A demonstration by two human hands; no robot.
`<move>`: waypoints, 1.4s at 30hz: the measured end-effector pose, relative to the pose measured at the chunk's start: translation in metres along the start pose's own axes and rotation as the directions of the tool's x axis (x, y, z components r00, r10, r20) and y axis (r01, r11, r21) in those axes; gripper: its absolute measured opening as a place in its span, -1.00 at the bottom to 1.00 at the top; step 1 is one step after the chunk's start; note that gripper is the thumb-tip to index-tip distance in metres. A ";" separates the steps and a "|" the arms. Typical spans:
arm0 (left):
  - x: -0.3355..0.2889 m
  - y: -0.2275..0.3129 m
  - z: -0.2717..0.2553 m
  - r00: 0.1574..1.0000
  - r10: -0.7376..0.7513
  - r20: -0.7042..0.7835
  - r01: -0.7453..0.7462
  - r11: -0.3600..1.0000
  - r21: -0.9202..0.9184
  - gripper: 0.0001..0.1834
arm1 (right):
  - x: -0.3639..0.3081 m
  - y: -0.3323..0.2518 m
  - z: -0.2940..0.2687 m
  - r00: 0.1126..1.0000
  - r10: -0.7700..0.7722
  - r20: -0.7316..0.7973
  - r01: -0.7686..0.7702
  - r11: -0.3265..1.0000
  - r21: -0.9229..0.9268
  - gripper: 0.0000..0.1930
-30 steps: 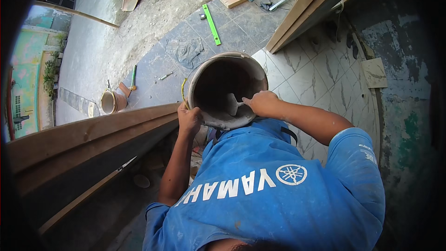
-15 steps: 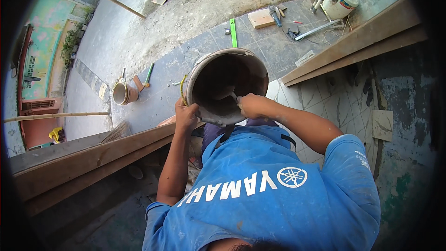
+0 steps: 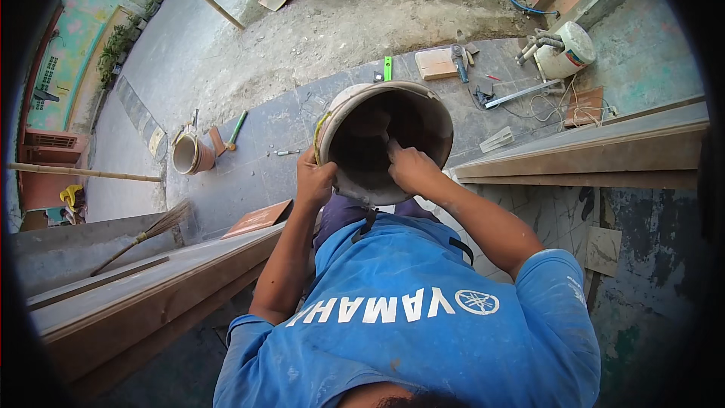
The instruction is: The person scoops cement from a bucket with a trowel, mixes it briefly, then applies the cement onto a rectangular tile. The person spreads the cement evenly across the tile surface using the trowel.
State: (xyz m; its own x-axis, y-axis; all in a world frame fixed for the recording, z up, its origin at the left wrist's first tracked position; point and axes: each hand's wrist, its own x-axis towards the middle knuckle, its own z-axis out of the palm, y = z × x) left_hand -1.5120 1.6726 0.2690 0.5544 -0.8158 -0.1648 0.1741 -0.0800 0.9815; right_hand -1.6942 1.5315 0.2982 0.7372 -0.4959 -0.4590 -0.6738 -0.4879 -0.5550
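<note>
A dusty pale bucket is tilted in front of my body, its wide mouth facing me and its inside dark. My left hand is closed on the bucket's left rim, near a yellow strip that looks like its handle. Reaching into the mouth from the right, my right hand is closed round the handle of a trowel. The trowel's grey blade lies deep in the bucket against the shaded wall. What the bucket contains is too dark to make out.
Brown wooden frame pieces flank me, left and right. Ahead on grey tiles are a small bucket, a green-handled hammer, a green level, an angle grinder and a white pail. A broom leans at left.
The trowel blade has shifted toward the far side of the bucket's inside, with my right hand on it. My view has turned slightly; the bucket sits a little farther right in it.
</note>
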 end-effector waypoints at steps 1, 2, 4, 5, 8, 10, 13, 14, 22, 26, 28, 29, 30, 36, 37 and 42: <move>0.019 0.006 -0.002 1.000 -0.004 0.019 0.006 0.995 -0.098 -0.50 | 0.013 0.018 0.019 1.000 -0.017 0.002 0.017 0.997 -0.077 -0.63; 0.037 0.007 -0.009 1.000 0.003 0.025 0.000 0.995 -0.105 -0.50 | 0.026 0.018 0.021 0.999 -0.046 0.009 0.047 0.986 -0.161 -0.62; 0.067 0.003 -0.030 0.998 0.056 -0.030 -0.060 0.981 -0.185 -0.51 | 0.050 0.001 0.008 0.998 0.018 0.053 -0.007 0.982 -0.191 -0.59; 0.084 0.002 -0.040 0.997 0.064 -0.042 -0.071 0.978 -0.196 -0.51 | 0.063 -0.021 -0.010 0.999 0.036 0.019 -0.033 0.991 -0.130 -0.59; 0.135 0.009 -0.076 0.997 0.082 0.008 -0.082 0.996 0.045 -0.36 | 0.129 -0.062 -0.031 0.993 0.042 -0.108 -0.045 0.999 -0.025 -0.52; 0.168 0.020 -0.094 0.992 0.125 -0.020 -0.126 0.989 -0.070 -0.51 | 0.172 -0.065 -0.020 0.976 0.040 -0.216 -0.056 0.996 -0.070 -0.48; 0.211 0.034 -0.140 0.994 0.091 -0.065 -0.095 0.994 -0.060 -0.48 | 0.212 -0.083 -0.021 0.998 0.035 -0.049 -0.043 0.984 -0.171 -0.54; 0.220 0.038 -0.155 0.991 0.102 -0.082 -0.107 0.992 -0.067 -0.48 | 0.227 -0.100 -0.031 1.000 0.031 -0.003 -0.031 0.984 -0.175 -0.53; 0.296 0.059 -0.250 0.966 0.216 -0.144 -0.218 0.976 0.005 -0.40 | 0.346 -0.182 -0.049 0.995 -0.048 -0.085 0.036 0.990 -0.139 -0.57; 0.322 0.058 -0.287 0.966 0.096 -0.239 -0.146 0.969 -0.200 -0.41 | 0.405 -0.207 -0.064 0.984 -0.160 0.081 0.173 0.967 -0.185 -0.59; 0.341 0.059 -0.302 0.963 0.111 -0.244 -0.163 0.965 -0.205 -0.41 | 0.436 -0.228 -0.073 0.994 -0.105 -0.003 0.104 0.990 -0.098 -0.58; 0.350 0.061 -0.309 0.956 0.112 -0.270 -0.163 0.971 -0.173 -0.42 | 0.458 -0.233 -0.080 0.993 -0.109 -0.041 0.108 0.994 -0.036 -0.58; 0.361 0.063 -0.316 0.949 0.115 -0.294 -0.162 0.977 -0.141 -0.44 | 0.477 -0.237 -0.083 0.991 -0.108 -0.081 0.111 0.993 0.027 -0.57; 0.463 0.056 -0.369 0.954 0.075 -0.291 -0.146 0.962 -0.231 -0.49 | 0.593 -0.213 -0.064 0.957 -0.187 0.222 0.207 0.976 -0.068 -0.64; 0.485 0.060 -0.367 0.940 0.045 -0.340 -0.131 0.963 -0.235 -0.52 | 0.621 -0.211 -0.069 0.951 -0.174 0.256 0.202 0.975 -0.088 -0.67; 0.613 0.066 -0.387 0.951 -0.035 -0.308 -0.068 0.945 -0.319 -0.49 | 0.721 -0.223 -0.164 0.913 -0.127 0.388 -0.138 0.798 0.586 -0.64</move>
State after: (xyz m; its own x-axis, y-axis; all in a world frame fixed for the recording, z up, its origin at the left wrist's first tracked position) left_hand -0.8456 1.3887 0.1952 0.7717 -0.5962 -0.2215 0.3863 0.1627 0.9079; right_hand -1.0208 1.1647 0.2048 0.7784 -0.1120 -0.6177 -0.6096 0.1000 -0.7864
